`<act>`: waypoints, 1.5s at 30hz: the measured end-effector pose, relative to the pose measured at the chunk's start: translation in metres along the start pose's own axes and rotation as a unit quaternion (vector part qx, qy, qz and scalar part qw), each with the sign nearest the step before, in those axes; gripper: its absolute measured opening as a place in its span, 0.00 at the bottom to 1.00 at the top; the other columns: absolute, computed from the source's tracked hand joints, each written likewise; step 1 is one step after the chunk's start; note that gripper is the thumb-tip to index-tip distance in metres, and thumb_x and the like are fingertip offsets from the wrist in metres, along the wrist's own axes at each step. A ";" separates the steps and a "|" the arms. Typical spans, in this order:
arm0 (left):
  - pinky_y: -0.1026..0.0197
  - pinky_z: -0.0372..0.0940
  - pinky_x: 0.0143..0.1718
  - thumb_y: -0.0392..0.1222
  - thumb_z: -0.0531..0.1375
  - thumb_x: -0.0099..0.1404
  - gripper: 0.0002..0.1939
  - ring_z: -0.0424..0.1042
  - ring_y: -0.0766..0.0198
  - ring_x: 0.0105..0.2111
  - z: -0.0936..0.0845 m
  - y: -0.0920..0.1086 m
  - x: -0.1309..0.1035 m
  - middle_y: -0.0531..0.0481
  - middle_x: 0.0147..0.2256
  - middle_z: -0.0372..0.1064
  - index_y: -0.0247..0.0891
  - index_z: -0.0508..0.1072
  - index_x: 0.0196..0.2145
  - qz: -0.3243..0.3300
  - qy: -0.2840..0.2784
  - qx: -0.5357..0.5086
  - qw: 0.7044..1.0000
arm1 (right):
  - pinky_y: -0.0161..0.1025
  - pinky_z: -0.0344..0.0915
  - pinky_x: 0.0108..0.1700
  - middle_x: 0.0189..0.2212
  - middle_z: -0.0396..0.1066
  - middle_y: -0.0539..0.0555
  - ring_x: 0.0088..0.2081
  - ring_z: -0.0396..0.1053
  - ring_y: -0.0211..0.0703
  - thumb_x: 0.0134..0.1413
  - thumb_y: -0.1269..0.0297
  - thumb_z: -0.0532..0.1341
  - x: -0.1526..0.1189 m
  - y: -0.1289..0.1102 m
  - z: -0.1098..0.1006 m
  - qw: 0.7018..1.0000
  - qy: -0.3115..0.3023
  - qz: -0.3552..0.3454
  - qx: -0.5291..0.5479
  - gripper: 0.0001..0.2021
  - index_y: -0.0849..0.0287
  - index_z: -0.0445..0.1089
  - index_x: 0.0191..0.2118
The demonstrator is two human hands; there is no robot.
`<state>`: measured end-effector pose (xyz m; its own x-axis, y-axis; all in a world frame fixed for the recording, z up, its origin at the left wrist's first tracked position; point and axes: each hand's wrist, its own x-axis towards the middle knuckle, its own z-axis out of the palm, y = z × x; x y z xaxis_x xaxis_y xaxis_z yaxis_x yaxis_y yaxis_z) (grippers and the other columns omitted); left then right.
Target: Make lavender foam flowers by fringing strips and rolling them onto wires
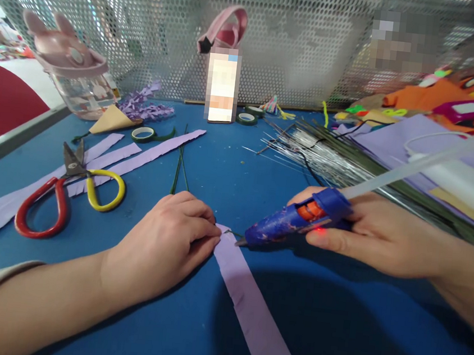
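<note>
Several purple strips [150, 156] lie partly under scissors [76, 169] near the left hand [176, 233].

The single view looks forward and down from the person's head, above the near edge of the table [221, 170]. It takes in the left hand [167, 235] and right hand [373, 234] at close range and reaches past the far edge to a perforated metal panel [159, 28]; the table's left edge runs aslant into view.

purple strip [250, 303] — near end cut off | phone screen [223, 85] blurred | right hand [377, 234] — fingers partly hidden, seemingly by glue gun [276, 225]
</note>
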<state>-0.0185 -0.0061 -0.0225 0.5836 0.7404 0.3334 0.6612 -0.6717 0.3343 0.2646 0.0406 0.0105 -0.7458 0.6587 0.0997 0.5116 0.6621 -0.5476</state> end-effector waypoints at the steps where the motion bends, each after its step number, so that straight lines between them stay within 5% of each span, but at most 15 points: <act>1: 0.57 0.65 0.39 0.40 0.55 0.66 0.11 0.68 0.62 0.35 0.000 0.000 0.000 0.47 0.35 0.73 0.40 0.78 0.35 -0.001 -0.001 -0.001 1.000 | 0.36 0.67 0.33 0.29 0.74 0.51 0.31 0.71 0.43 0.56 0.55 0.57 -0.001 0.000 -0.002 1.000 -0.007 0.002 0.010 0.12 0.55 0.74 0.33; 10: 0.56 0.65 0.40 0.38 0.55 0.65 0.11 0.68 0.61 0.36 -0.001 0.001 0.001 0.47 0.35 0.72 0.40 0.78 0.34 -0.020 -0.013 -0.020 1.000 | 0.40 0.64 0.37 0.30 0.72 0.53 0.32 0.68 0.45 0.56 0.53 0.56 0.008 0.006 0.003 1.000 0.022 0.014 -0.006 0.15 0.58 0.72 0.32; 14: 0.57 0.65 0.39 0.37 0.55 0.64 0.10 0.68 0.62 0.35 -0.001 0.004 0.001 0.48 0.34 0.72 0.41 0.77 0.32 -0.027 -0.017 -0.030 0.999 | 0.37 0.65 0.35 0.28 0.71 0.51 0.30 0.67 0.41 0.58 0.52 0.55 0.010 0.010 0.002 0.997 0.025 0.013 0.072 0.15 0.58 0.71 0.32; 18: 0.60 0.66 0.37 0.34 0.55 0.63 0.11 0.69 0.63 0.34 0.003 0.003 0.002 0.49 0.31 0.72 0.42 0.76 0.31 -0.021 0.004 -0.030 0.999 | 0.34 0.65 0.28 0.30 0.71 0.54 0.26 0.65 0.37 0.59 0.49 0.51 0.010 0.022 -0.002 0.983 0.100 0.084 0.132 0.20 0.62 0.70 0.37; 21: 0.60 0.67 0.36 0.33 0.55 0.62 0.10 0.69 0.63 0.34 0.005 0.002 0.002 0.49 0.31 0.71 0.42 0.76 0.30 -0.013 0.020 -0.028 0.999 | 0.45 0.67 0.44 0.45 0.70 0.59 0.42 0.69 0.48 0.60 0.55 0.51 0.018 0.037 -0.006 0.981 0.174 0.076 0.041 0.18 0.60 0.69 0.47; 24: 0.60 0.67 0.36 0.33 0.55 0.62 0.10 0.68 0.63 0.33 0.005 0.002 0.001 0.48 0.31 0.71 0.41 0.76 0.30 -0.016 0.021 -0.032 0.999 | 0.53 0.59 0.56 0.55 0.62 0.61 0.55 0.62 0.53 0.58 0.64 0.52 0.042 0.057 -0.007 0.974 0.202 0.036 -0.092 0.22 0.57 0.59 0.58; 28: 0.58 0.66 0.38 0.34 0.55 0.62 0.10 0.68 0.62 0.34 0.004 0.002 0.000 0.49 0.31 0.71 0.41 0.76 0.30 -0.030 0.009 -0.039 0.999 | 0.53 0.59 0.55 0.53 0.64 0.66 0.54 0.62 0.54 0.55 0.72 0.52 0.091 0.089 -0.006 0.960 0.162 0.036 -0.225 0.24 0.63 0.60 0.58; 33: 0.59 0.64 0.39 0.35 0.55 0.63 0.10 0.68 0.63 0.35 0.005 0.001 0.000 0.50 0.33 0.72 0.43 0.76 0.31 -0.043 -0.002 -0.049 0.998 | 0.52 0.60 0.53 0.55 0.63 0.65 0.54 0.62 0.57 0.54 0.75 0.51 0.137 0.108 -0.014 0.940 0.091 0.149 -0.294 0.27 0.62 0.58 0.61; 36: 0.60 0.63 0.39 0.37 0.54 0.64 0.10 0.68 0.63 0.36 0.004 0.002 0.000 0.51 0.34 0.72 0.43 0.75 0.33 -0.048 -0.014 -0.050 0.997 | 0.53 0.56 0.58 0.61 0.58 0.62 0.59 0.58 0.58 0.50 0.76 0.51 0.139 0.095 -0.027 0.937 0.099 0.135 -0.306 0.30 0.62 0.57 0.62; 39: 0.59 0.63 0.39 0.38 0.50 0.67 0.12 0.68 0.62 0.35 0.002 0.002 0.001 0.50 0.33 0.72 0.43 0.75 0.37 -0.068 -0.013 -0.046 0.997 | 0.46 0.51 0.62 0.61 0.57 0.62 0.61 0.55 0.51 0.52 0.74 0.50 0.118 0.059 -0.035 0.930 0.177 0.069 -0.313 0.28 0.67 0.57 0.61; 42: 0.58 0.63 0.38 0.37 0.49 0.67 0.16 0.69 0.61 0.33 -0.002 0.002 0.006 0.48 0.33 0.73 0.43 0.73 0.47 -0.105 0.000 -0.017 0.994 | 0.42 0.62 0.52 0.50 0.70 0.60 0.50 0.67 0.48 0.56 0.67 0.52 0.088 0.012 -0.026 0.945 0.199 0.064 -0.250 0.19 0.63 0.68 0.51; 45: 0.59 0.63 0.37 0.40 0.52 0.66 0.16 0.71 0.60 0.33 -0.005 0.001 0.017 0.48 0.33 0.75 0.42 0.74 0.48 -0.126 -0.032 -0.009 0.991 | 0.36 0.63 0.34 0.32 0.76 0.53 0.31 0.71 0.41 0.57 0.63 0.54 0.066 -0.026 -0.004 0.973 0.125 0.081 -0.176 0.12 0.58 0.73 0.41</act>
<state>-0.0106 0.0062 -0.0118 0.4302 0.8846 0.1802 0.7819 -0.4649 0.4153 0.2039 0.0682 0.0344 -0.5390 0.8018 0.2582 0.7613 0.5949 -0.2579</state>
